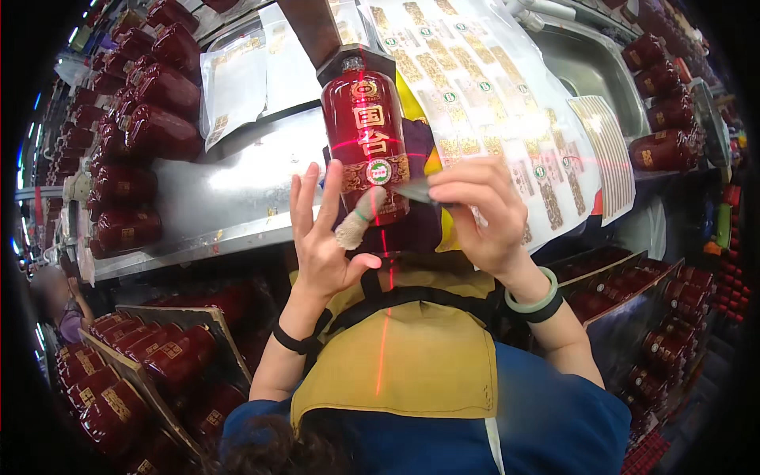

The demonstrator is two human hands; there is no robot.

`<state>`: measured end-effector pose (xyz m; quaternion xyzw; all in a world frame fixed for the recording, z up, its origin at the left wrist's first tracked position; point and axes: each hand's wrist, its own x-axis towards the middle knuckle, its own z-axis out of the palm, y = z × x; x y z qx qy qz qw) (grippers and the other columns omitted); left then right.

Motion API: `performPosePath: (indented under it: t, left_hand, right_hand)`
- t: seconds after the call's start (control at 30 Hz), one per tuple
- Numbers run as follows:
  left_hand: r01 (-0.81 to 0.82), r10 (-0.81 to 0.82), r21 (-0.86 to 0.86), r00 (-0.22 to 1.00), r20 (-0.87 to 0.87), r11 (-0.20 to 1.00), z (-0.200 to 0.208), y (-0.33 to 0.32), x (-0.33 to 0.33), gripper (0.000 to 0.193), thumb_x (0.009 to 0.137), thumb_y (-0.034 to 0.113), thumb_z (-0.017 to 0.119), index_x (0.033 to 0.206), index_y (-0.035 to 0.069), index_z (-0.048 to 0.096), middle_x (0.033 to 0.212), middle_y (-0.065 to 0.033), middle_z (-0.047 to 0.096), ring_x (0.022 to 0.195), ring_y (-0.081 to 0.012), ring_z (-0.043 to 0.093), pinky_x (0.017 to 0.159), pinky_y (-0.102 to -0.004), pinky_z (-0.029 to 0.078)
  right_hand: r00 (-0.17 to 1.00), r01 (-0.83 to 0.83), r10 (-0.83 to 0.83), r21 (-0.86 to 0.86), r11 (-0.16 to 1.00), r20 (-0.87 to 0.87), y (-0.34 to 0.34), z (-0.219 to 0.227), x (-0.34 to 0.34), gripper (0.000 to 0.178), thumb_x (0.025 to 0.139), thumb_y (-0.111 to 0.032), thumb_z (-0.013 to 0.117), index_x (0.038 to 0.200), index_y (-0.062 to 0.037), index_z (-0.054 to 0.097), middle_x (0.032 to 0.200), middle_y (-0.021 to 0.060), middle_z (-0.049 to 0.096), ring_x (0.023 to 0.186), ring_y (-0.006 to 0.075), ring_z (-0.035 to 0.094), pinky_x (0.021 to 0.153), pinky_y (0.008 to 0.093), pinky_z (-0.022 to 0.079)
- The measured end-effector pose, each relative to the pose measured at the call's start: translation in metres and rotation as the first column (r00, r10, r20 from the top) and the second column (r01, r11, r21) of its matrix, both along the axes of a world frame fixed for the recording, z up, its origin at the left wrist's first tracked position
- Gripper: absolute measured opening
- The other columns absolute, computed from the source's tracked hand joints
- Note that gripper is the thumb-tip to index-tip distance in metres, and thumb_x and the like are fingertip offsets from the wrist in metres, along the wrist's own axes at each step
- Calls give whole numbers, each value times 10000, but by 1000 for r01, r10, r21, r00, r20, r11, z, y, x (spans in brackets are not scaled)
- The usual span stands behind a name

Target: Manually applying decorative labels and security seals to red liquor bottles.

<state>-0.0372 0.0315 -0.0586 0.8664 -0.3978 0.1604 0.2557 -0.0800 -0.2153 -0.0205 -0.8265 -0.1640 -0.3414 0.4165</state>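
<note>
A glossy dark-red bottle (pixel 366 138) with gold lettering lies on the steel tabletop (pixel 237 194), crossed by red laser lines. The left hand (pixel 326 237) is spread open, its wrapped fingertip touching the bottle's gold label (pixel 378 172), while the right hand (pixel 483 210) pinches a small flat card (pixel 413 192) against the label.

I see a glossy dark-red ceramic bottle (pixel 366 134) lying on the steel bench (pixel 229 198), crossed by red laser lines. My left hand (pixel 328 237), one finger taped, spreads against its lower label; my right hand (pixel 483 210) pinches a small grey strip (pixel 412 191) beside it.
</note>
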Motion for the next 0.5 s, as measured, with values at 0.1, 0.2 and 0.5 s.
performPosePath:
  t: [0.1, 0.2, 0.5]
  left_hand:
    - [-99, 95, -57, 993, -70, 993, -5, 4, -7, 804, 971, 772, 340, 1391, 172, 670, 1630, -256, 329, 1506, -477, 276, 1228, -583, 189]
    - [-75, 49, -182, 988, -145, 980, -12, 6, -8, 861, 878, 679, 609, 1497, 89, 517, 1640, -256, 308, 1518, -488, 237, 1227, -571, 201]
    - [-177, 54, -265, 909, -414, 948, 10, -18, 13, 1005, 691, 95, 901, 1547, -26, 389, 1394, -214, 628, 1368, -326, 545, 1140, -383, 421]
  right_hand:
    - [1000, -27, 28, -103, 994, 14, 3, -13, -1, 229, 753, 38, 699, 940, -84, 748, 1007, 46, 732, 908, 251, 670, 790, 378, 529]
    - [980, -197, 192, -147, 969, -46, 11, -10, -24, 254, 748, -28, 714, 981, -111, 770, 1011, -2, 737, 900, 201, 667, 802, 350, 516]
    - [982, -178, 189, -219, 959, 28, 17, 1, -10, 272, 728, -63, 735, 993, -109, 769, 1030, 16, 734, 869, 182, 670, 751, 335, 522]
